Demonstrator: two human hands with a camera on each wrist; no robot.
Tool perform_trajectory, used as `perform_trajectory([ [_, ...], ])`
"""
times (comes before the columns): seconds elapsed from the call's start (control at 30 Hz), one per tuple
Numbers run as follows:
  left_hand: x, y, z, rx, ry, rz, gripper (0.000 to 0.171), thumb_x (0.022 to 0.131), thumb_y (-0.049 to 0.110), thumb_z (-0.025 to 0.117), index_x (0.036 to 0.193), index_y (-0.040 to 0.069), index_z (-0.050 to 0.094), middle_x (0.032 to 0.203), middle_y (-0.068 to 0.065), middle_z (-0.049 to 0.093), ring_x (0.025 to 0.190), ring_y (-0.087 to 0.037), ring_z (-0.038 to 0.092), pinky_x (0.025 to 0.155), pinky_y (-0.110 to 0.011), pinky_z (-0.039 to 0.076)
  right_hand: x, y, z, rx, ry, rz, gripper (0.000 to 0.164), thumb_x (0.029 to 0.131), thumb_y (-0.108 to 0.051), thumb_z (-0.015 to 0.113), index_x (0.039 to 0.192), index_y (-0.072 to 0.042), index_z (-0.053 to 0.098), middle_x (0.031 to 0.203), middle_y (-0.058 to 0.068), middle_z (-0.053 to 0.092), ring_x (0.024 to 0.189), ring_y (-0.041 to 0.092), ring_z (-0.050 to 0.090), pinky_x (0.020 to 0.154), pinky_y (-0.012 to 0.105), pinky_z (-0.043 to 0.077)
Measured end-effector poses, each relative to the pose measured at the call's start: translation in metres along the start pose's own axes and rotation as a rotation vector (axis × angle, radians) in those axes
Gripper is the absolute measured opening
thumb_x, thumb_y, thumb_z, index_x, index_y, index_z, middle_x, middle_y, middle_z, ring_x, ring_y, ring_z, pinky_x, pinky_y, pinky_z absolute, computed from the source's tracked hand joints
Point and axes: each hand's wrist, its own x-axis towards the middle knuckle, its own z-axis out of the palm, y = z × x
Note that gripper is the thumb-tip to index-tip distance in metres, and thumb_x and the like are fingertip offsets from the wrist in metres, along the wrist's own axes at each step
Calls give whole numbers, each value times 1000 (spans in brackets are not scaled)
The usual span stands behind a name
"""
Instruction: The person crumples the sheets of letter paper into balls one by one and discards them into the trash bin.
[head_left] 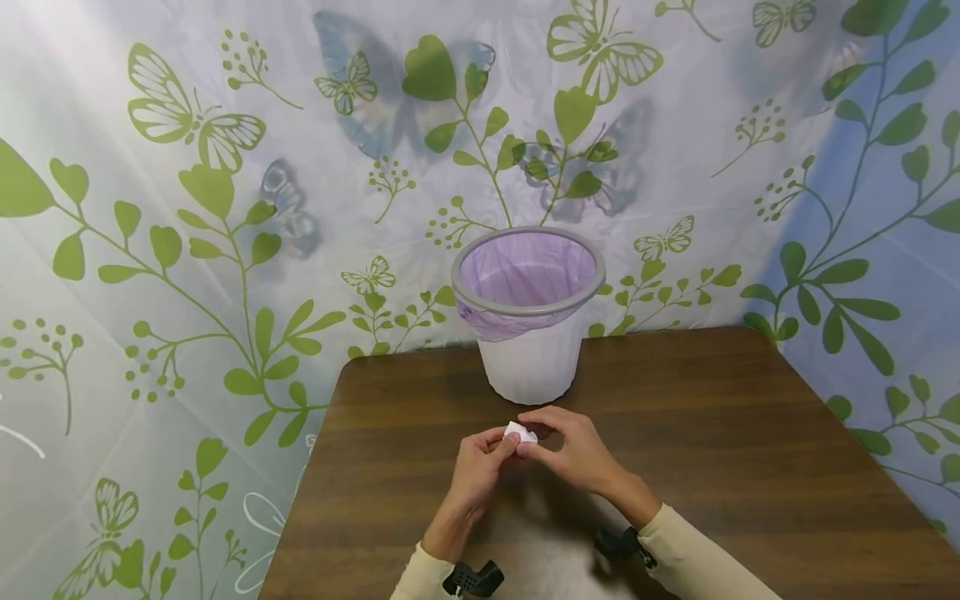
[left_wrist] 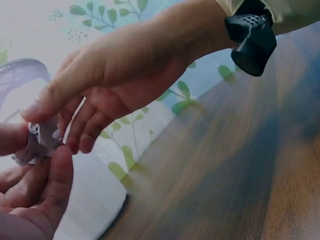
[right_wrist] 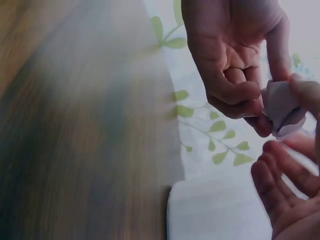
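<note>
A small crumpled piece of white paper [head_left: 520, 431] is held between both hands, above the table in front of the bin. My left hand [head_left: 480, 468] pinches it from the left between thumb and fingers. From the other side my right hand [head_left: 583, 454] grips it, thumb against the paper and index finger arched over. In the left wrist view the crumpled paper [left_wrist: 42, 139] shows creased folds, partly covered by fingertips. The right wrist view has the paper [right_wrist: 284, 106] as a rough wad, with several right-hand fingers spread below it.
A white trash bin [head_left: 531, 367] with a grey rim and purple liner stands at the back of the brown wooden table [head_left: 720, 433], just beyond the hands. Behind hangs a curtain [head_left: 300, 275] printed with green leaves and butterflies. Black wrist devices [head_left: 480, 578] sit at both cuffs.
</note>
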Motion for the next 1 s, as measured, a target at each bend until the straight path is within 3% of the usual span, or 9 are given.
perform_trajectory([
  [0.13, 1, -1, 1, 48, 35, 91, 32, 106, 5, 71, 129, -18, 70, 109, -21, 81, 86, -9, 77, 84, -29, 66, 0, -4, -1, 71, 5, 90, 36, 93, -26, 91, 126, -16, 81, 110, -7, 78, 90, 7, 71, 78, 32, 66],
  [0.3, 1, -2, 3, 182, 70, 150, 30, 107, 12, 72, 128, -9, 75, 108, -22, 81, 83, -11, 76, 81, -32, 67, 4, -9, -4, 83, -30, 122, 36, 94, -25, 89, 127, -12, 79, 117, -1, 79, 98, 11, 76, 84, 36, 67],
  [0.47, 1, 0, -1, 320, 6, 159, 32, 108, 15, 71, 132, -5, 74, 114, -22, 79, 91, -17, 77, 88, -51, 67, 3, -9, -10, 75, -78, 155, 36, 97, -29, 86, 128, -13, 78, 121, 0, 80, 102, 12, 76, 90, 35, 66],
  [0.53, 1, 2, -2, 363, -8, 168, 33, 107, 16, 73, 134, -4, 74, 118, -22, 78, 94, -19, 77, 88, -51, 67, 2, -8, -11, 88, -93, 157, 37, 98, -29, 84, 130, -12, 77, 124, 1, 80, 105, 15, 77, 91, 35, 66],
  [0.73, 1, 2, -3, 332, 1, 281, 47, 100, 5, 80, 143, -6, 66, 130, -24, 74, 117, -36, 75, 96, -26, 63, 3, -7, -13, 125, -109, 139, 39, 99, -27, 84, 134, -11, 76, 128, 3, 79, 111, 21, 78, 93, 34, 66],
  [0.87, 2, 2, -5, 307, -18, 373, 43, 96, 1, 83, 137, -4, 71, 132, -24, 73, 118, -41, 75, 100, -33, 63, 3, -7, -17, 124, -105, 140, 38, 98, -24, 86, 133, -11, 77, 127, 3, 79, 110, 17, 77, 93, 32, 66],
  [1.0, 3, 3, -5, 327, -9, 438, 37, 94, 1, 84, 130, 2, 76, 132, -20, 76, 115, -38, 78, 99, -39, 63, 3, -7, -18, 186, -81, 166, 39, 97, -20, 86, 133, -11, 76, 128, 7, 78, 106, 20, 78, 88, 29, 66],
])
